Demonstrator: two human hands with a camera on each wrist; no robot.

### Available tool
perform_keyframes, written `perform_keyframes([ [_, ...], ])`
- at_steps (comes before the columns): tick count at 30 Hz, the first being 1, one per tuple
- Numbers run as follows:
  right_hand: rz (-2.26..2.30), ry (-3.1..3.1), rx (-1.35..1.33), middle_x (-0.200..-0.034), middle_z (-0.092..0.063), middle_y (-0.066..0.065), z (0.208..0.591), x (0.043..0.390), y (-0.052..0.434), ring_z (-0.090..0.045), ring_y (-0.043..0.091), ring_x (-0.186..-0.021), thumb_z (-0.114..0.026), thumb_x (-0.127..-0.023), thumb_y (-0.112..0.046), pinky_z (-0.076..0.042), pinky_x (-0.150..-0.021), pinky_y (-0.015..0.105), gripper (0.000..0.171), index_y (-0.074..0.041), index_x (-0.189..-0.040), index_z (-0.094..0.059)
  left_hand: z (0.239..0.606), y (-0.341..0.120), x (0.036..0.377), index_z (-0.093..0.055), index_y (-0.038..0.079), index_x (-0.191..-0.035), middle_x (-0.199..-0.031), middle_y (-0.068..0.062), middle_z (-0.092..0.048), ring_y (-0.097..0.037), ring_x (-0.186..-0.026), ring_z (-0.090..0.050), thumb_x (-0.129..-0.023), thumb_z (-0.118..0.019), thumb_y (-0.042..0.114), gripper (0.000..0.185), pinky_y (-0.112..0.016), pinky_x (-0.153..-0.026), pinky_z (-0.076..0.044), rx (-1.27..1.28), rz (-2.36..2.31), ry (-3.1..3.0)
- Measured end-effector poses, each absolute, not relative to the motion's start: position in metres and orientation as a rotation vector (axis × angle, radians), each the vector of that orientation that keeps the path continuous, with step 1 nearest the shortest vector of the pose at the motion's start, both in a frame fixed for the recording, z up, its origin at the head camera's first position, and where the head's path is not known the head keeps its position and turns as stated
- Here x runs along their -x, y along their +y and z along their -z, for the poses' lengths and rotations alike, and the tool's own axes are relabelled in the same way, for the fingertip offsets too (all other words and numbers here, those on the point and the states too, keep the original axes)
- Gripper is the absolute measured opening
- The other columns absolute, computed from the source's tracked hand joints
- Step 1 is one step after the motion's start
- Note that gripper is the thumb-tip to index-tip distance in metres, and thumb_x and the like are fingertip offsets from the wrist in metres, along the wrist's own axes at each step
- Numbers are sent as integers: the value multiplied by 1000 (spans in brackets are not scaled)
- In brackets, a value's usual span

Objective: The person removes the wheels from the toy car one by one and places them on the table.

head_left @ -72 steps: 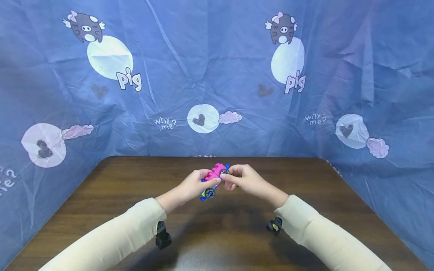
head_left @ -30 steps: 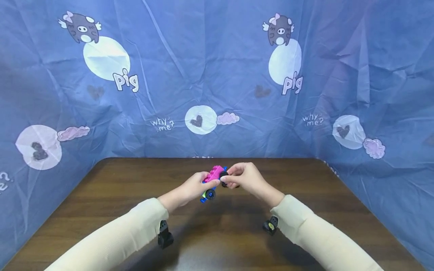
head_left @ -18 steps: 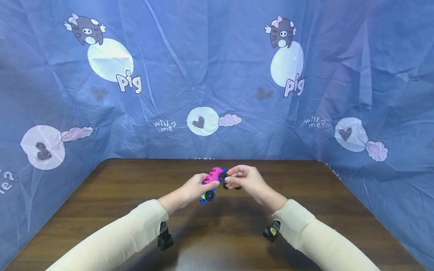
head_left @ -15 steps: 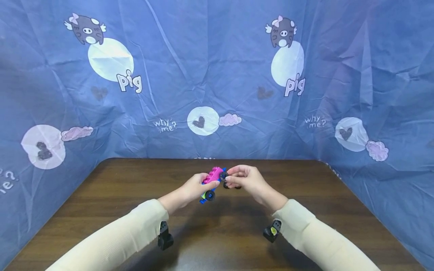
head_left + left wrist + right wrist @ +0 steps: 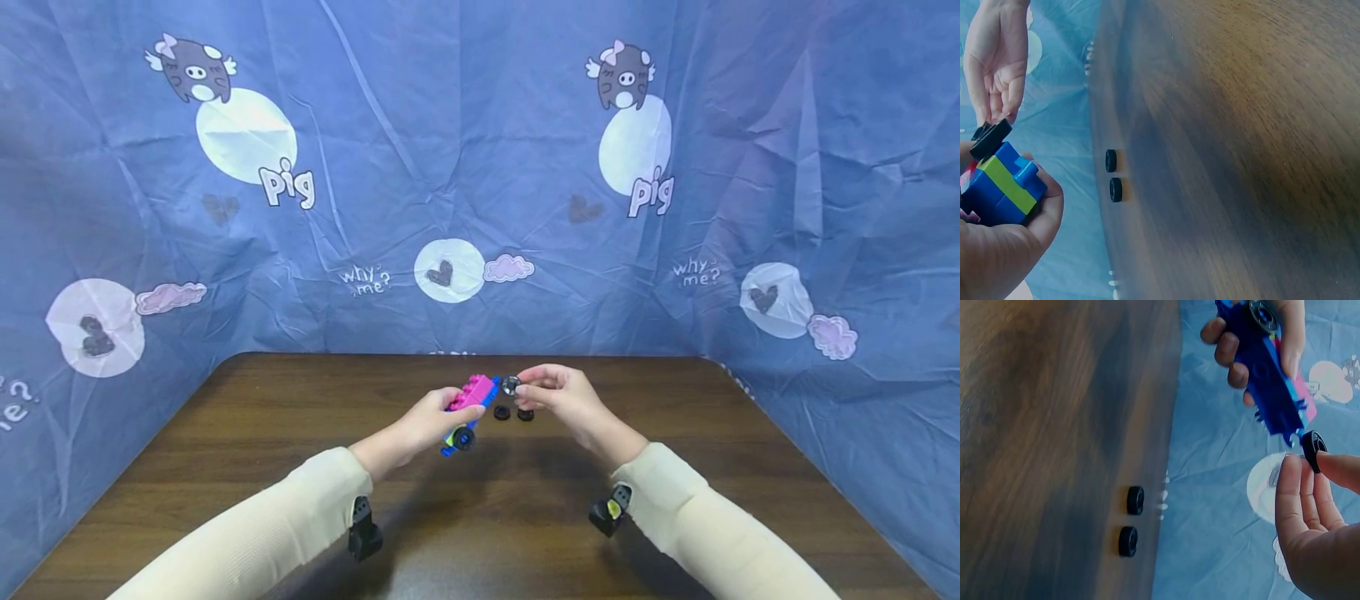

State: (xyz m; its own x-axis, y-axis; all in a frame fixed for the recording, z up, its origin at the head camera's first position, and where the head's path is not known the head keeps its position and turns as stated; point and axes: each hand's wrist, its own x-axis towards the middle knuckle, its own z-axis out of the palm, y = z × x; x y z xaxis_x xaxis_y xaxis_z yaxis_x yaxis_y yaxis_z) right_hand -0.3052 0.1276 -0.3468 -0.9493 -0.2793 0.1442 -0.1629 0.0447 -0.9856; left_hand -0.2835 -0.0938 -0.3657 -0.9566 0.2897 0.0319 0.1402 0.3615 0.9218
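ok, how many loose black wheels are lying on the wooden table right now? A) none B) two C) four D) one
B: two small black wheels lie side by side on the brown wooden table, apart from the wheel pinched in the right hand and the pink and blue brick car in the left hand.

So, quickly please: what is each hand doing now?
Left hand: grips the pink and blue brick toy car.
Right hand: pinches a small black wheel.

Toy car [image 5: 1000,187] part-hidden in left-hand [image 5: 1004,250] grip, cut by frame edge
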Motion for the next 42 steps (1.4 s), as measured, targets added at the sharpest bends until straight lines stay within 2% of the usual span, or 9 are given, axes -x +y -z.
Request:
perform_keyframes([
  [5, 2091, 2195, 433, -85, -71, 6, 352, 311, 135, -69, 12, -70, -62, -87, 6, -58, -77, 31, 29, 19, -113, -54, 367, -95, 281, -55, -6, -116, -106, -24, -67, -12, -81, -64, -96, -59, 25, 38, -27, -74, -52, -412, -1675, 2427],
  [8, 2112, 2176, 389, -83, -70, 4, 355, 313, 139, -69, 12, -70, -61, -88, 7, -58, -78, 31, 28, 18, -113, -55, 367, -96, 279, -54, -7, -116, -108, -26, -66, -12, -81, -65, -96, -59, 25, 38, -28, -75, -53, -418, -1685, 2404],
  [12, 2136, 2153, 365, -82, -70, 2, 358, 317, 145, -69, 12, -72, -60, -88, 7, -58, -76, 29, 28, 19, -113, -54, 368, -96, 278, -54, -7, -117, -106, -25, -67, -12, -81, -65, -96, -59, 25, 39, -28, -74, -54, -425, -1694, 2398],
  [20, 2133, 2190, 240, -80, -69, 1, 364, 326, 159, -67, 12, -69, -59, -89, 7, -57, -71, 25, 29, 20, -115, -53, 369, -98, 279, -53, -6, -122, -107, -21, -67, -13, -84, -65, -97, -58, 27, 42, -31, -80, -54, -366, -1709, 2397],
  [27, 2149, 2153, 78, -75, -68, 3, 368, 336, 165, -66, 10, -64, -57, -90, 6, -57, -66, 22, 31, 20, -118, -52, 373, -99, 285, -56, -3, -115, -107, -22, -68, -13, -84, -64, -95, -61, 24, 34, -28, -79, -52, -393, -1759, 2421],
  [34, 2109, 2130, -22, -72, -67, 5, 376, 347, 172, -65, 10, -61, -54, -89, 11, -57, -64, 22, 34, 23, -121, -49, 373, -98, 286, -61, 1, -118, -99, -10, -67, -14, -84, -58, -93, -65, 22, 34, -26, -75, -49, -398, -1751, 2526],
  [42, 1912, 2221, -129, -70, -66, 5, 389, 366, 176, -64, 8, -58, -54, -89, 8, -56, -60, 22, 33, 22, -120, -52, 373, -97, 285, -61, 3, -121, -103, -10, -67, -14, -87, -59, -93, -65, 26, 36, -30, -78, -52, -433, -1723, 2515],
])
